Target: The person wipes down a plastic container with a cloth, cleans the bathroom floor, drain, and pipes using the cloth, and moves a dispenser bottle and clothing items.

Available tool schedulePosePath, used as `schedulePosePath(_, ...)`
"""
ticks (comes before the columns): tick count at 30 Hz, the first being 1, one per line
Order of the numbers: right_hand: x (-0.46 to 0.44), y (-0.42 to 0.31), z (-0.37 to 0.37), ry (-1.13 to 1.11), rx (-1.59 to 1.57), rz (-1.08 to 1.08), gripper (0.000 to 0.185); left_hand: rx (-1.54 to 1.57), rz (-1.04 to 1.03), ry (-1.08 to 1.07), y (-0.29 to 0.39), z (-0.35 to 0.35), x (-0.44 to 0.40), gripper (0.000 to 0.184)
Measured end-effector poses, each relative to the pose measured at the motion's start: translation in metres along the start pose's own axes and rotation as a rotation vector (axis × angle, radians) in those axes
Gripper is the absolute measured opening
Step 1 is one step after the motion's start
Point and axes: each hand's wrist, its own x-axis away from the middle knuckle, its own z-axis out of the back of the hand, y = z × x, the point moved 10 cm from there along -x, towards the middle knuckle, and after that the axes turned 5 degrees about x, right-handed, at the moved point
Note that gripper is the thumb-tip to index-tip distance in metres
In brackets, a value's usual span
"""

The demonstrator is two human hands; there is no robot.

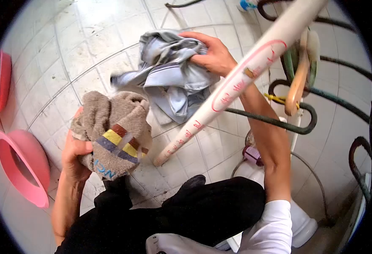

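My left hand [77, 154] is closed round the side of a bunched grey-brown towel [95, 114], which has brown, yellow and dark blue stripes and blue letters near its lower edge. The thumb presses on the towel's front. Higher up, my right hand [215, 54] grips a crumpled light blue garment [173, 80] by its upper right part; the folds hide what kind it is. The garment hangs over the tiled floor, just beyond the towel. A white pole [236, 86] with red writing crosses in front of my right forearm.
Two pink basins [27, 156] [5, 86] are at the left. Bent dark metal hooks [304, 122] stick out from the right. A wooden-handled brush [298, 82] hangs by them. A purple-labelled bottle [252, 155] and a thin hose [317, 186] are lower right.
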Motion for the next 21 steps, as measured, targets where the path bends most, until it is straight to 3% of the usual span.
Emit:
schedulePosePath(1,0.002,-0.004,0.010,0.094,0.145,0.069,0.061,0.008,-0.003,-0.011,0.002,0.001,0.000,0.110)
schedulePosePath(3,0.024,0.014,0.043,0.237,0.032,-0.078,0.063,0.021,0.013,-0.040,-0.001,0.003,0.001,0.110)
schedulePosePath(7,0.075,0.087,0.147,0.612,0.221,-0.138,0.073,-0.027,0.047,-0.047,0.009,0.005,0.000,0.107)
schedulePosePath(9,0.075,0.101,0.157,0.648,0.189,-0.429,0.076,-0.020,0.035,-0.050,0.013,0.005,-0.004,0.106)
schedulePosePath(13,0.042,0.159,0.139,0.386,0.033,-0.711,0.078,0.016,-0.005,-0.102,0.018,-0.002,-0.003,0.104)
schedulePosePath(14,0.032,0.156,0.126,0.454,-0.046,-0.665,0.072,0.043,-0.023,-0.131,0.020,-0.005,-0.001,0.103)
schedulePosePath(15,0.007,0.139,0.113,0.458,0.094,-0.510,0.072,0.048,-0.023,-0.128,0.019,-0.004,0.000,0.103)
schedulePosePath(17,-0.014,0.092,0.063,0.366,0.099,-0.473,0.075,0.060,0.000,-0.124,0.014,-0.004,0.001,0.102)
schedulePosePath(19,-0.037,0.036,0.025,0.120,0.176,-0.272,0.075,0.062,-0.003,-0.134,0.013,-0.012,0.004,0.100)
schedulePosePath(20,-0.035,0.035,0.005,0.072,-0.148,-0.325,0.070,0.063,-0.015,-0.160,0.011,-0.016,0.002,0.099)
schedulePosePath(21,-0.032,0.027,0.000,0.067,-0.119,-0.274,0.062,0.060,-0.030,-0.176,0.010,-0.017,0.002,0.098)
